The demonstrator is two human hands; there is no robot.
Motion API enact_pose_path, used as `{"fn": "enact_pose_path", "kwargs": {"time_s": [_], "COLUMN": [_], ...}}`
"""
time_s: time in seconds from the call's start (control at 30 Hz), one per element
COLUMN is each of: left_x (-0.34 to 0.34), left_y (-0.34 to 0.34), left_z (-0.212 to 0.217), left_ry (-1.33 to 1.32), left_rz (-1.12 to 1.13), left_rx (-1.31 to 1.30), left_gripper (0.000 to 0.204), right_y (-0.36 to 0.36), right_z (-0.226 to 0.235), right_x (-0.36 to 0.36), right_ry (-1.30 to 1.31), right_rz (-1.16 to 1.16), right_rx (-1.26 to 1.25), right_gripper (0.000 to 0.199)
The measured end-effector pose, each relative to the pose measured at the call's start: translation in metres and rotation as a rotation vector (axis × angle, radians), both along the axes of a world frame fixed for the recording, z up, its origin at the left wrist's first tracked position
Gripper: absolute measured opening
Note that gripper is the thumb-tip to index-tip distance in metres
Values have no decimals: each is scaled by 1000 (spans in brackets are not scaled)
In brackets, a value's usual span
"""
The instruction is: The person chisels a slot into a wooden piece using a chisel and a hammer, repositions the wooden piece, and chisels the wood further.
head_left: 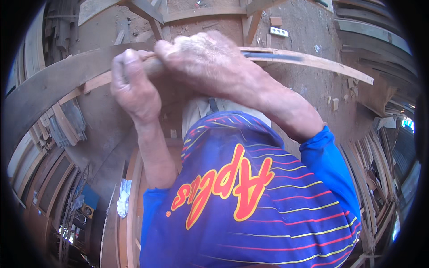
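- Dusty floor (308,38); boards (375,38) stacked at far right.
- One three-socket power strip (278,31), far side.
- One wooden piece (153,67), left of centre, clasped by left grip (135,89) and right grip (196,56).

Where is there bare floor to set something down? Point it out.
Dirt floor between the right forearm and small wood blocks; another patch between the left forearm and left-side planks. Crowded: far right, with stacked boards.

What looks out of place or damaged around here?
What looks like a white three-socket power strip lies on the dusty floor beside a reddish-brown block, beyond the right hand: an odd spot for electrics. No damage is evident.
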State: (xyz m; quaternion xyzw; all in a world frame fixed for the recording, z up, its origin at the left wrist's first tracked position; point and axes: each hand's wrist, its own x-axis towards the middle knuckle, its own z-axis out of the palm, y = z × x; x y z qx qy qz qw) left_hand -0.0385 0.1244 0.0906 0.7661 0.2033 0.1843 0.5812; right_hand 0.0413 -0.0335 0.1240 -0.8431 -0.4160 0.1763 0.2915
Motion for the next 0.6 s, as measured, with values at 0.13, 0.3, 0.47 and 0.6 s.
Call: {"fn": "enact_pose_path", "kwargs": {"time_s": [0.13,0.3,0.47,0.6], "left_x": [-12,-30,-24,-18], "left_y": [-2,-2,2,4], "left_z": [19,38,43,47], "left_ry": [-153,23,42,59], "left_rz": [-8,-51,-9,-34], "left_rx": [48,257,393,437], "left_gripper": [23,19,20,20], "right_y": [1,7,22,20], "right_z": [-9,-30,-39,-42], "right_x": [-5,-24,-15,-11], "right_ry": [-115,42,167,170], "right_rz": [11,-53,32,35], "right_rx": [97,297,319,351], "right_gripper": [18,16,24,31]}}
